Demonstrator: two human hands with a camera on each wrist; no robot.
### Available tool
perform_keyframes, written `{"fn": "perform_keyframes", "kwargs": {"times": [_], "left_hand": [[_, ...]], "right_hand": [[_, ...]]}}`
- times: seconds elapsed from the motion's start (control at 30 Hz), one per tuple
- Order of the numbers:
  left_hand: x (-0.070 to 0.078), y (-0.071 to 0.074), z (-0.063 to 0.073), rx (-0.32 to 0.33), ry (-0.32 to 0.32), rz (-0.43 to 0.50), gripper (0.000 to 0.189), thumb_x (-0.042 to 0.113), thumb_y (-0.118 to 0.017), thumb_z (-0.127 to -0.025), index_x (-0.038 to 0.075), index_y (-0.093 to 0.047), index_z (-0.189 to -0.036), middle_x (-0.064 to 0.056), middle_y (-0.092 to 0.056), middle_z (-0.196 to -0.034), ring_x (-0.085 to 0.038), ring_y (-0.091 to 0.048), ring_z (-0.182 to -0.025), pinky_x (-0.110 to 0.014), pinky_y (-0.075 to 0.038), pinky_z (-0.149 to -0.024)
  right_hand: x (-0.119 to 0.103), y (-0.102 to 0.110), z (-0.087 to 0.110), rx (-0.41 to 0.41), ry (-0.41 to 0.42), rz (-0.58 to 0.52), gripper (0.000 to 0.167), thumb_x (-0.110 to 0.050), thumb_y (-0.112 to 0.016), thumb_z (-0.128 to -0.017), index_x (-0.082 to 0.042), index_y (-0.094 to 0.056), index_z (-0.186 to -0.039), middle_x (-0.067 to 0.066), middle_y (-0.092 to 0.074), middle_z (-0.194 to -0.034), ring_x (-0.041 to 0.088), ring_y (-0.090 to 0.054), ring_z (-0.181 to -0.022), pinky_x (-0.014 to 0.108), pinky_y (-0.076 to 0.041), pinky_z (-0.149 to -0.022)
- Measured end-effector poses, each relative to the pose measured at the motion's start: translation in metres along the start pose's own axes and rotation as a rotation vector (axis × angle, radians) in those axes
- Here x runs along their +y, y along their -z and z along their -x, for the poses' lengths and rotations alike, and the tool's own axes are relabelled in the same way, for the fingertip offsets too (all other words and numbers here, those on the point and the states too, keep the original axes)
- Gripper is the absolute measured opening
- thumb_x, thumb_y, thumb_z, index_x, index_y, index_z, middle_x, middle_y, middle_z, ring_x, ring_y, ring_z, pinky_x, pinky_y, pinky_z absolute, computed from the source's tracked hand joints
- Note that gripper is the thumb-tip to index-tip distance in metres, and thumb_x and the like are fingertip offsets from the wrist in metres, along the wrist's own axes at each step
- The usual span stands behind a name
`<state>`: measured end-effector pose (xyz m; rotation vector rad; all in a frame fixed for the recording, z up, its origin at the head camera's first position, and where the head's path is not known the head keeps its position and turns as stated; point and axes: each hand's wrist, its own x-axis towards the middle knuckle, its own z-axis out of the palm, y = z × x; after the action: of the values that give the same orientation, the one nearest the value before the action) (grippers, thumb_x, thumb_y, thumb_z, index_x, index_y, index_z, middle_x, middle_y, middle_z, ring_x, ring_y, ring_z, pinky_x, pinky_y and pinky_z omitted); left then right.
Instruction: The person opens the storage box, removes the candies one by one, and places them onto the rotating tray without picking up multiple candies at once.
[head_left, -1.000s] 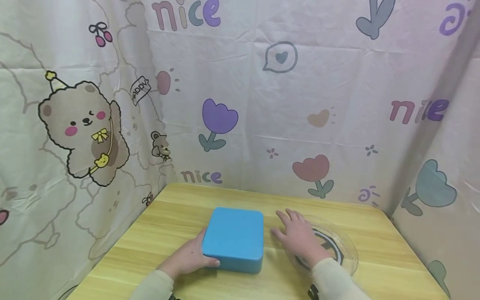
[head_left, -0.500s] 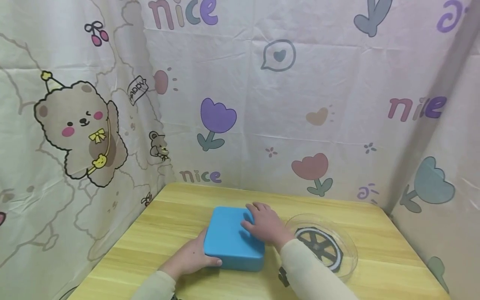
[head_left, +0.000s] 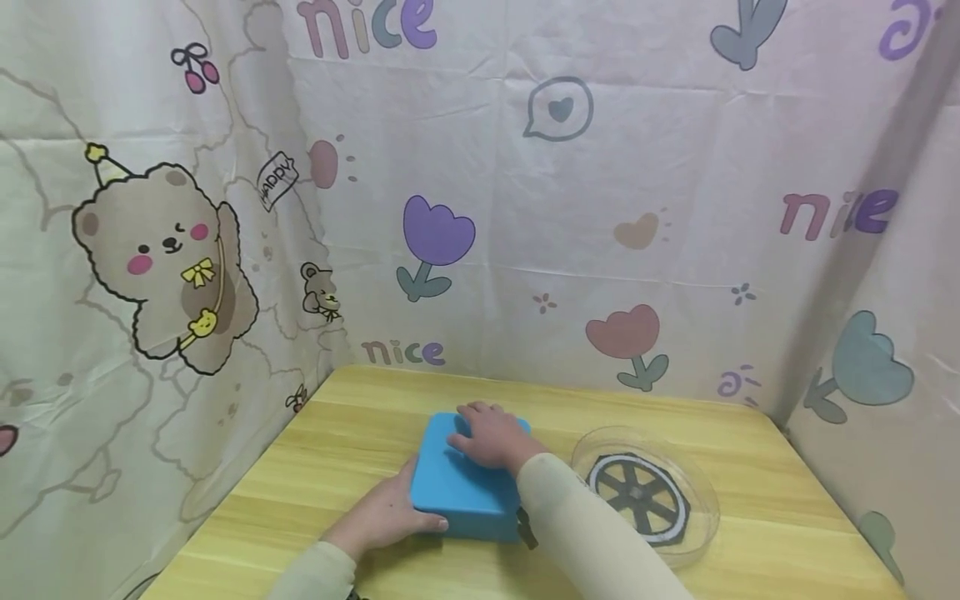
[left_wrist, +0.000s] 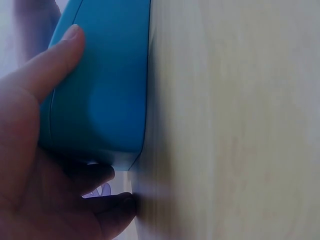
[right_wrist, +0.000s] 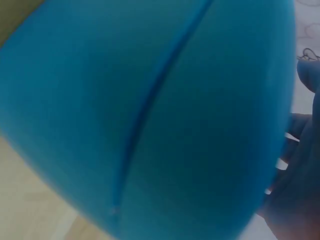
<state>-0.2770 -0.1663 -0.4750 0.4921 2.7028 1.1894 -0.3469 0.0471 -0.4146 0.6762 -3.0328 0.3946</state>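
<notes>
A blue square box (head_left: pixel 442 479) with rounded corners and a lid sits on the wooden table. My left hand (head_left: pixel 386 510) holds its near left corner, the thumb along the front side and the fingers round the left side. In the left wrist view, the thumb of that hand (left_wrist: pixel 30 115) presses the box wall (left_wrist: pixel 110 95). My right hand (head_left: pixel 495 437) is over the right part of the lid, fingers spread and pointing to the far left. The right wrist view shows the seam between lid and body on the box (right_wrist: pixel 210 125) close up, with the fingers at the right edge.
Right of the box, a clear round dish (head_left: pixel 705 492) lies on the table (head_left: pixel 772 517), with a dark spoked wheel shape and white ring (head_left: pixel 636 492) showing in it. My right sleeve (head_left: pixel 592 533) overlaps its near left edge. A printed curtain (head_left: pixel 525 208) hangs behind.
My right hand has moved left from over the clear dish to over the box lid, uncovering the wheel shape. My left hand keeps its hold on the box.
</notes>
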Motion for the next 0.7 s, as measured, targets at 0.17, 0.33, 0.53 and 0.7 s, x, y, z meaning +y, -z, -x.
{"fn": "perform_keyframes", "kwargs": {"times": [0.17, 0.33, 0.53, 0.7], "left_hand": [[0.001, -0.002, -0.002, 0.005, -0.004, -0.015, 0.126, 0.052, -0.088, -0.072, 0.001, -0.014, -0.161, -0.025, -0.053, -0.141, -0.041, -0.057, -0.121, -0.067, -0.042, -0.098], [-0.002, -0.002, 0.001, 0.018, 0.007, -0.025, 0.126, 0.053, -0.088, -0.071, 0.001, -0.016, -0.160, -0.024, -0.055, -0.140, -0.039, -0.058, -0.119, -0.066, -0.043, -0.098], [0.002, -0.002, 0.002, 0.024, 0.021, -0.011, 0.124, 0.051, -0.089, -0.071, 0.002, -0.017, -0.160, -0.023, -0.055, -0.139, -0.038, -0.058, -0.118, -0.066, -0.043, -0.097], [0.003, -0.003, 0.001, 0.016, 0.014, 0.012, 0.124, 0.051, -0.089, -0.071, 0.004, -0.017, -0.161, -0.022, -0.056, -0.138, -0.037, -0.059, -0.117, -0.065, -0.044, -0.096]], "right_hand": [[0.000, -0.002, -0.007, -0.027, -0.024, 0.105, 0.067, -0.060, -0.050, -0.099, -0.022, -0.046, -0.154, 0.003, -0.049, -0.152, 0.033, -0.042, -0.139, 0.055, -0.036, -0.111], [-0.005, -0.005, -0.017, -0.060, -0.059, 0.138, 0.071, -0.066, -0.055, -0.093, -0.023, -0.052, -0.150, 0.002, -0.052, -0.148, 0.031, -0.045, -0.135, 0.055, -0.037, -0.109], [-0.008, 0.003, -0.028, -0.098, -0.143, 0.053, 0.068, -0.064, -0.063, -0.088, -0.023, -0.061, -0.141, 0.003, -0.057, -0.141, 0.031, -0.051, -0.124, 0.057, -0.045, -0.100], [-0.007, 0.014, -0.034, -0.122, -0.165, -0.065, 0.057, -0.053, -0.069, -0.089, -0.015, -0.066, -0.132, 0.006, -0.065, -0.123, 0.026, -0.059, -0.104, 0.052, -0.051, -0.092]]}}
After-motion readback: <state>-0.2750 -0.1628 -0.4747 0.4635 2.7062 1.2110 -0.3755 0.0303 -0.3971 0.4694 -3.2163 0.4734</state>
